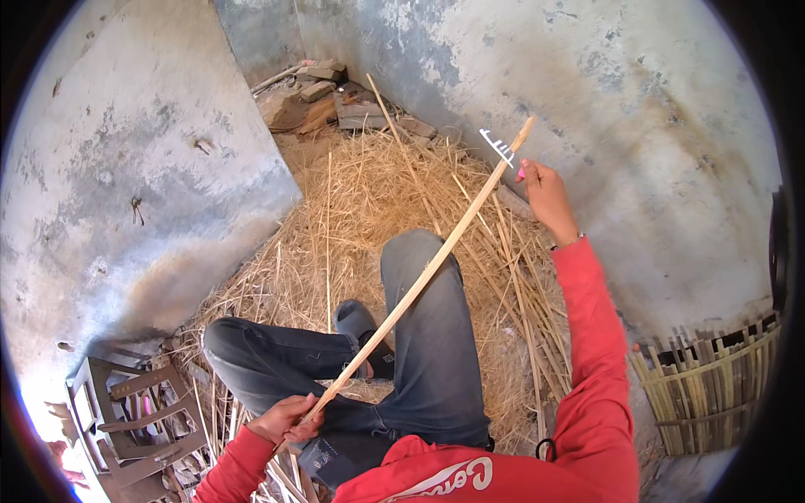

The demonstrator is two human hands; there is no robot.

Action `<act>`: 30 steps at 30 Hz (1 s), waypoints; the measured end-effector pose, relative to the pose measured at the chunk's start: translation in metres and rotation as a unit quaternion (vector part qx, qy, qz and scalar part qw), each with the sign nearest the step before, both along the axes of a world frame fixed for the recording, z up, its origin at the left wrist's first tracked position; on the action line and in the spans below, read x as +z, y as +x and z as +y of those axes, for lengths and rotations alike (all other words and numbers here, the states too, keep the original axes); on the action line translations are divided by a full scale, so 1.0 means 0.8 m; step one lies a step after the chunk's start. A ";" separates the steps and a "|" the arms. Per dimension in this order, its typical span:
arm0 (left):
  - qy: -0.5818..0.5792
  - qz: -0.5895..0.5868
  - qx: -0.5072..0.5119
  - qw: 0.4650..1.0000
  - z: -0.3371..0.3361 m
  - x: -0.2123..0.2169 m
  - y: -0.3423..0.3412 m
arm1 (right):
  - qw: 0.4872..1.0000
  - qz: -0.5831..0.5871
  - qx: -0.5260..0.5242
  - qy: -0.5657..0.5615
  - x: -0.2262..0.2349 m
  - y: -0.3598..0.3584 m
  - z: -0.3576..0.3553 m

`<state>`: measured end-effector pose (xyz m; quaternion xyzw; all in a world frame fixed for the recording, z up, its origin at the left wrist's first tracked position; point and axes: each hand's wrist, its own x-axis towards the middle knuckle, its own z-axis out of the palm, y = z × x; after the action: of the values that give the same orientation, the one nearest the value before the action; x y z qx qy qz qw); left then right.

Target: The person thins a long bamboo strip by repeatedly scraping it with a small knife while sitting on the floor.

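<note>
A long, pale split-bamboo stick [436, 264] slants from lower left to upper right across my raised knee. Its low end is gripped in my left hand [291, 419], fingers wrapped round it near my lap. Close to the far end, my right hand [545, 197] is closed on a small pink thing [521, 173]. A white comb-like piece [498, 147] with short teeth lies across the stick just beyond those fingers. It lines up with the pink thing, but I cannot tell whether the two are joined.
Straw and shavings [352, 184] cover the floor around my legs, with more long strips [524, 310] at the right. Bricks and stones [314, 96] are piled in the far corner. A slatted basket [713, 386] stands right, a dark wooden frame [138, 427] left. Worn walls enclose the spot.
</note>
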<state>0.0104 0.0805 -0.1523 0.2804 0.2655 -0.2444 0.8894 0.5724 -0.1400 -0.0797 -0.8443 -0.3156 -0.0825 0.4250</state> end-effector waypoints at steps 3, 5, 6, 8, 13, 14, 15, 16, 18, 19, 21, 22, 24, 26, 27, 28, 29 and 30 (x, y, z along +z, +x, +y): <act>0.103 -0.018 0.003 0.994 0.000 -0.006 -0.004 | 0.998 -0.050 -0.049 0.002 -0.011 0.019 0.007; 0.154 -0.028 -0.002 0.988 -0.001 -0.007 -0.007 | 0.995 -0.061 -0.080 -0.018 -0.014 0.019 0.009; 0.150 -0.041 -0.008 0.988 0.000 -0.004 -0.003 | 0.995 -0.051 -0.083 -0.034 -0.010 0.012 0.011; 0.146 -0.052 -0.014 0.988 -0.003 0.000 0.004 | 0.994 -0.039 -0.084 -0.050 -0.011 -0.011 0.017; 0.015 -0.008 -0.013 1.000 -0.010 0.001 0.006 | 0.994 -0.014 0.080 -0.071 -0.035 -0.157 0.031; 0.015 -0.007 -0.013 1.000 -0.011 0.000 0.004 | 0.992 -0.025 0.110 -0.054 -0.035 -0.176 0.031; 0.012 -0.013 -0.010 1.000 -0.012 -0.002 0.003 | 0.989 -0.037 0.136 -0.038 -0.034 -0.186 0.029; 0.009 -0.018 -0.007 1.000 -0.013 -0.005 0.002 | 0.989 -0.036 0.135 -0.040 -0.032 -0.178 0.028; 0.028 -0.021 -0.011 0.999 -0.011 -0.010 0.005 | 0.991 -0.090 0.098 0.032 -0.026 -0.137 0.032; 0.049 -0.027 -0.014 0.998 -0.010 -0.012 0.006 | 0.996 -0.067 0.050 0.021 -0.023 -0.104 0.028; 0.036 -0.033 -0.023 0.999 -0.005 -0.015 0.011 | 0.996 -0.071 -0.040 0.019 -0.009 -0.033 0.016; 0.023 -0.037 -0.026 0.999 -0.003 -0.016 0.012 | 0.992 -0.092 -0.078 0.027 0.001 -0.020 0.016; 0.006 -0.031 -0.024 0.999 -0.003 -0.017 0.012 | 0.996 -0.025 -0.079 -0.034 0.007 -0.029 0.020; -0.012 -0.025 -0.027 0.999 0.000 -0.016 0.015 | 0.999 -0.021 -0.008 -0.026 -0.013 -0.055 0.025; -0.046 -0.017 -0.026 0.998 -0.001 -0.013 0.016 | 0.998 -0.041 0.041 -0.007 -0.029 -0.085 0.026; -0.080 -0.008 -0.022 0.996 -0.003 -0.013 0.014 | 0.994 -0.057 0.092 0.011 -0.047 -0.115 0.028; -0.085 -0.003 -0.018 0.996 -0.004 -0.017 0.008 | 0.992 -0.030 0.118 -0.021 -0.046 -0.150 0.029; -0.067 -0.007 -0.016 0.998 -0.002 -0.022 0.006 | 0.992 -0.028 0.119 -0.024 -0.044 -0.172 0.026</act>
<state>0.0150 0.0788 -0.1698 0.2265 0.2377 -0.2736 0.9041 0.4344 -0.1191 -0.1147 -0.8079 -0.4276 -0.0476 0.4028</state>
